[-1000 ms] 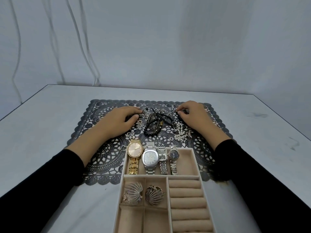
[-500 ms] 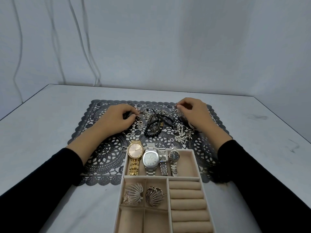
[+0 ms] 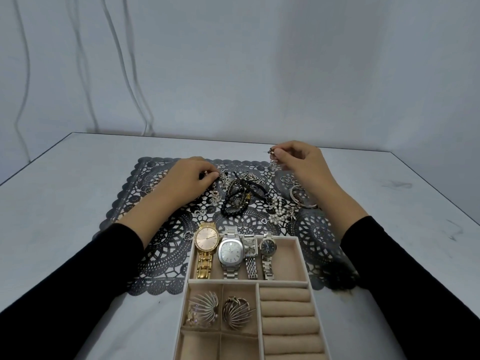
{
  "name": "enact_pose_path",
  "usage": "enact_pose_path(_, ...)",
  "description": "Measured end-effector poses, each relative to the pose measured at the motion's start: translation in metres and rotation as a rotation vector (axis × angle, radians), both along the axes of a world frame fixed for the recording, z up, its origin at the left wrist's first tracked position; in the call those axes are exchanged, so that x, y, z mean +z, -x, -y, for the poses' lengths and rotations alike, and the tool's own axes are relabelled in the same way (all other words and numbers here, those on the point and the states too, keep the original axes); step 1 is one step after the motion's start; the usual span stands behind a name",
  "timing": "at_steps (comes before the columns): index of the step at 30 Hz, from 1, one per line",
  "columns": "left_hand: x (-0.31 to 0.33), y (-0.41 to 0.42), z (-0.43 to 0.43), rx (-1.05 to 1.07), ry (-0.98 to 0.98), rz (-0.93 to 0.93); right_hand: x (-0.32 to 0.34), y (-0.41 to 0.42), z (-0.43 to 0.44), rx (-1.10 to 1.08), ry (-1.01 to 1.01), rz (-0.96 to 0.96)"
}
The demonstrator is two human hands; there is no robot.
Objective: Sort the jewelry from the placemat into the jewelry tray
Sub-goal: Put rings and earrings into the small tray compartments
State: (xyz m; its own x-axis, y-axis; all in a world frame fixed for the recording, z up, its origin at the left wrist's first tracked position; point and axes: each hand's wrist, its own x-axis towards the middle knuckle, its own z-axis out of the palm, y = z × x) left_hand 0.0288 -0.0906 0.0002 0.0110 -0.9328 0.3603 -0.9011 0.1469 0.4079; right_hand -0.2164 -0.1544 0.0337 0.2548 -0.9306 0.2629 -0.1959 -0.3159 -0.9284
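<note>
jewelry tangle (image 3: 241, 193) lying on the lace placemat (image 3: 166, 250), just beyond the tray (image 3: 302, 258): pinching a small dangling earring (image 3: 272, 158) in the right hand (image 3: 298, 162) above the mat's far right, pinching a small piece (image 3: 211, 175) at the tangle's edge with the left hand (image 3: 187, 180). probably best lifting straight up, holding the tangle down, then carrying to a bare small compartment (image 3: 200, 346). working on a pale, scuffed tabletop (image 3: 65, 203), facing a plain grey wall (image 3: 285, 61) with cables (image 3: 117, 61) hanging.

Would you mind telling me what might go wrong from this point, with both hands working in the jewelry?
1. The right hand pinches a small dangling piece above the placemat. It may slip and drop into the pile or the lace holes.
2. The left hand pinches into the tangled chains. Pulling could drag the black bead bracelets along with them.
</note>
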Motion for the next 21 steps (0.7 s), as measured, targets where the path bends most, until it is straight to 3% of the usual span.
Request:
enact_pose_path(9,0.002,0.009,0.016,0.012,-0.006,-0.079,-0.004,0.003,0.006,-0.001,-0.026,0.010)
enact_pose_path(16,0.005,0.010,0.030,-0.002,-0.114,0.004,-0.006,0.003,0.012,0.013,-0.032,0.017)
enact_pose_path(21,0.008,0.009,0.030,0.005,-0.114,-0.041,-0.009,0.003,0.015,0.014,-0.038,0.026)
